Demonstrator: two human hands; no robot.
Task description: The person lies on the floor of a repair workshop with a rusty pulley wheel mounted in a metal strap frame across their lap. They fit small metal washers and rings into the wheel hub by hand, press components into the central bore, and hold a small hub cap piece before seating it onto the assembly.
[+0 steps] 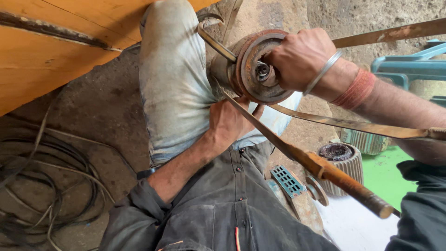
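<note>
Gripping the rusty motor end housing [260, 69] on the lap: right hand [299, 58] clamped over its hub, left hand [230, 123] closed beneath; rusty puller arms [325, 169] hooked on, housing not yet free.

Coiled black cables [42, 186], ribbed motor housing [341, 162]

Dusty workshop floor in daylight

A rough concrete floor [107, 100] lies under an orange wooden board [42, 51]; black cables [42, 186] coil at the left; a green floor patch [385, 172] at the right.
</note>
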